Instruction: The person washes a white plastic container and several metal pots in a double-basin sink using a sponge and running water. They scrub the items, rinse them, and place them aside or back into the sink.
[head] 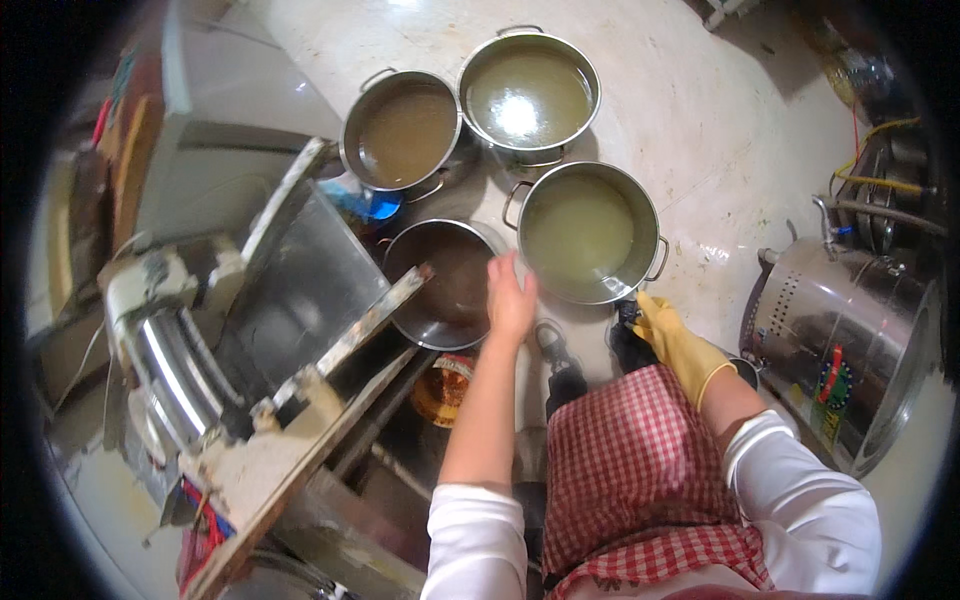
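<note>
My bare left hand [512,300] reaches between two steel pots, thumb apart from the fingers and nothing visible in it. Its fingers overlap the right rim of a pot with dark brown liquid [442,281]; whether they touch is unclear. In a yellow rubber glove, my right hand [682,345] is just below a two-handled pot of cloudy yellowish liquid [577,232]. Its fingers hang near that pot's lower right rim, partly hidden, so a grip cannot be made out. Farther off stand a pot of brownish liquid [405,135] and a wider pot of pale liquid [529,94].
At left, a machine with a shiny metal cylinder [184,375] stands on a worn bench [262,465], its frame overhanging the dark pot. A large steel drum with a tap [832,345] lies to the right. My shoes are on the pale floor [705,187] below the pots.
</note>
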Available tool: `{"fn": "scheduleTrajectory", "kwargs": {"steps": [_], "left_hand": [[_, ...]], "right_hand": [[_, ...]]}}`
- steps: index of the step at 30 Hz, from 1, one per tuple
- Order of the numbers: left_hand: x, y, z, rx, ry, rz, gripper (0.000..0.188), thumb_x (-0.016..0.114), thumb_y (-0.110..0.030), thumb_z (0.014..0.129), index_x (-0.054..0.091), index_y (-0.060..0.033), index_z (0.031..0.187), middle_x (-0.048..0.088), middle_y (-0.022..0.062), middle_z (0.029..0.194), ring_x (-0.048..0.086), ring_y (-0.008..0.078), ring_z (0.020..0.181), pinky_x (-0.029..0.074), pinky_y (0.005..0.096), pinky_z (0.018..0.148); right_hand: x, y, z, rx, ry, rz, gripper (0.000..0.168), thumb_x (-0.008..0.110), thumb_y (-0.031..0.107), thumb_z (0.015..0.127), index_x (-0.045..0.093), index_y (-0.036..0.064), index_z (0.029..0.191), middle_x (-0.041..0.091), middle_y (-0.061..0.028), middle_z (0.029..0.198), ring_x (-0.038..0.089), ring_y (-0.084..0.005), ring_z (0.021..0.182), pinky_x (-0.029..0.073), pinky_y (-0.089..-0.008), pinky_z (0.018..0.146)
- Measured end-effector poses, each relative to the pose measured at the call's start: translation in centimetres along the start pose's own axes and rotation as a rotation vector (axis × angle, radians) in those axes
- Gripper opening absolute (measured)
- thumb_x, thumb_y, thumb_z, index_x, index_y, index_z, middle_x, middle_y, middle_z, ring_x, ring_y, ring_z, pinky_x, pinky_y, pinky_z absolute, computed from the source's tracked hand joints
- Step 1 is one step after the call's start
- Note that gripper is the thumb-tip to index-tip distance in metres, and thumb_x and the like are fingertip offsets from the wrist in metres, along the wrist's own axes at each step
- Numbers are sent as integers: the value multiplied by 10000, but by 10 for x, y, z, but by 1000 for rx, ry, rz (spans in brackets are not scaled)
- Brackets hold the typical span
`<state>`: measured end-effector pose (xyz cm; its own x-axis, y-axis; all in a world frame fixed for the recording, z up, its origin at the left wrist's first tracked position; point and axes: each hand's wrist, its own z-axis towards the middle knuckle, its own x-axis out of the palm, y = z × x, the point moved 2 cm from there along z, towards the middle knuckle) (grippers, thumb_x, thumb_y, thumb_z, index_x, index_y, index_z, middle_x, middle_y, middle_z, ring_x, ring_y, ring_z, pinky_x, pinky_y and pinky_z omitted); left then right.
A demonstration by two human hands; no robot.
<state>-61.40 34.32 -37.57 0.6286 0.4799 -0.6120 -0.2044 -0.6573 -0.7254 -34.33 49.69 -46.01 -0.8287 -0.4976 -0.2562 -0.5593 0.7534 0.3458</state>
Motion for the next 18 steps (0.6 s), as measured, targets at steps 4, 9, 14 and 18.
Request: {"fn": "scheduleTrajectory", "kwargs": {"steps": [4,9,14,18], "left_hand": [[54,47,97,-71,-16,256,772,682,-265,811,283,-55,1437,264,276,1458,307,435,1324,315,472,1076],[98,93,155,-285,55,239,918,750,-241,734,218,-21,1449,319,251,1414,297,399,1325,313,468,1074],[107,118,130,-362,-8,32,462,757,-205,669,465,6,957,590,183,877,598,343,814,483,415,755],[123,87,76,-469,-56,-214,436,775,-238,616,485,0,838,530,82,742,515,186,670,459,342,627]], "right_hand": [[48,4,44,96,98,337,469,738,326,822,526,67,1149,597,-91,966,583,-219,712,514,-350,586],[61,8,74,-44,-199,145,278,657,98,869,541,3,1103,633,-123,982,608,-223,800,496,-354,665],[13,7,138,-274,-241,-127,309,669,106,850,548,-6,1112,641,-152,1009,613,-257,879,479,-380,804],[-40,63,168,-336,-76,-251,338,678,109,819,561,-2,1116,650,-156,1034,617,-243,901,488,-361,801]]}}
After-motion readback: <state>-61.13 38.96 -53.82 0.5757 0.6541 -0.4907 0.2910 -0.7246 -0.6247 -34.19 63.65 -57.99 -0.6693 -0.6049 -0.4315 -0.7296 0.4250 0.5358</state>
